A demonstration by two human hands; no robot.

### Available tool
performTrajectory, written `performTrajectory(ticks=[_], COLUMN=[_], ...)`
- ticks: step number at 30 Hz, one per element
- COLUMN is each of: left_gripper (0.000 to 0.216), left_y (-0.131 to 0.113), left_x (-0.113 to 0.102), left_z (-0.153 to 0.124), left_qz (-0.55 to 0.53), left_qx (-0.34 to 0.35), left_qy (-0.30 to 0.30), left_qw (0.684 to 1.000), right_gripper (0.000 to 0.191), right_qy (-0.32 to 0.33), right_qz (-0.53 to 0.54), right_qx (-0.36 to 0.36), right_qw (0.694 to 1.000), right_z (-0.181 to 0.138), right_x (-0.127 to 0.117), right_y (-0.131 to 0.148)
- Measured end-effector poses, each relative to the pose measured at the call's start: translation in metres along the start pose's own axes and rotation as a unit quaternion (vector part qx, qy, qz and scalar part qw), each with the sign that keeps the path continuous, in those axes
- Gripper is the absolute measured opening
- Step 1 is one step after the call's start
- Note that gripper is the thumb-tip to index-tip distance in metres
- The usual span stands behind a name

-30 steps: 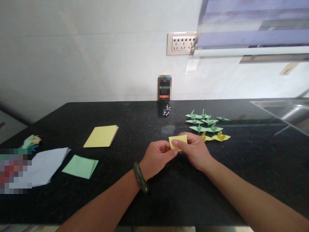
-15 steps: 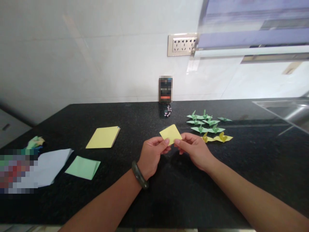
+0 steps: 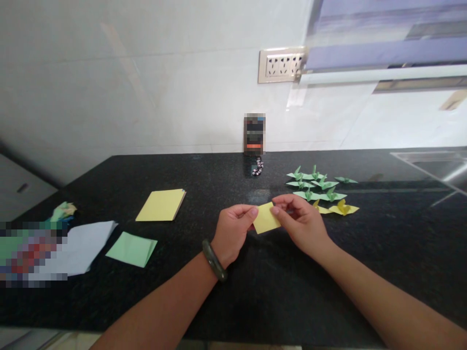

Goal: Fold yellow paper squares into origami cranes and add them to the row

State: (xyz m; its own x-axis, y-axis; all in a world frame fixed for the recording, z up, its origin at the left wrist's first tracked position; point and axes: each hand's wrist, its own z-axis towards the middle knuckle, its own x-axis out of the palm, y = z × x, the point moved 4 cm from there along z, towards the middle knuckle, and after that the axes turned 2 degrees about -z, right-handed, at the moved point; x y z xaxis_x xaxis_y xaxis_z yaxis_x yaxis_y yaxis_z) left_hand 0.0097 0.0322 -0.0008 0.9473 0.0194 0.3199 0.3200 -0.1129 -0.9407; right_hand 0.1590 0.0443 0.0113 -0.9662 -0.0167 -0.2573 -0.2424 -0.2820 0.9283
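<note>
A small yellow square of folded origami paper [image 3: 267,219] is held above the dark counter, between both hands. My left hand [image 3: 233,231], with a dark green bangle [image 3: 214,261] at its wrist, pinches the paper's left corner with thumb on top. At the upper right edge, my right hand [image 3: 304,223] grips it between thumb and fingers. Just beyond the right hand sit yellow paper cranes [image 3: 343,208], one partly hidden by that hand. Several green paper cranes [image 3: 310,195] stand in rows behind them.
Left of my hands lie a stack of yellow paper [image 3: 161,205] and a folded green sheet [image 3: 132,249]. White sheets [image 3: 91,245] and crumpled paper [image 3: 63,212] are farther left. A phone [image 3: 254,133] leans on the wall, beads [image 3: 258,166] before it. A sink [image 3: 438,167] is at right.
The yellow paper has been turned and lowered, so its free corner now points down toward me. Both hands have shifted their hold to its upper corners. The view has moved slightly left.
</note>
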Motion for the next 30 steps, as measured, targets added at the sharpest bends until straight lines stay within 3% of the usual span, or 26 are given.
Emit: performTrajectory(ticks=[6, 17, 25, 30], left_gripper=[0.022, 0.025, 0.026, 0.021], left_y=[-0.002, -0.002, -0.001, -0.001], left_x=[0.002, 0.003, 0.008, 0.006], left_z=[-0.002, -0.002, -0.003, -0.003], left_qz=[-0.006, 0.009, -0.084, -0.065], left_qx=[-0.009, -0.014, -0.047, -0.05], left_qy=[-0.002, 0.027, 0.089, 0.086], left_qw=[1.0, 0.999, 0.991, 0.993], right_gripper=[0.016, 0.017, 0.015, 0.009], right_qy=[-0.008, 0.017, -0.007, -0.005], right_qz=[-0.081, -0.015, 0.007, -0.04], right_qx=[-0.074, -0.022, -0.012, -0.099], right_qw=[0.994, 0.999, 1.0, 0.994], right_z=[-0.002, -0.003, -0.001, -0.001], right_x=[-0.001, 0.002, -0.001, -0.005], right_y=[0.005, -0.001, -0.002, 0.008])
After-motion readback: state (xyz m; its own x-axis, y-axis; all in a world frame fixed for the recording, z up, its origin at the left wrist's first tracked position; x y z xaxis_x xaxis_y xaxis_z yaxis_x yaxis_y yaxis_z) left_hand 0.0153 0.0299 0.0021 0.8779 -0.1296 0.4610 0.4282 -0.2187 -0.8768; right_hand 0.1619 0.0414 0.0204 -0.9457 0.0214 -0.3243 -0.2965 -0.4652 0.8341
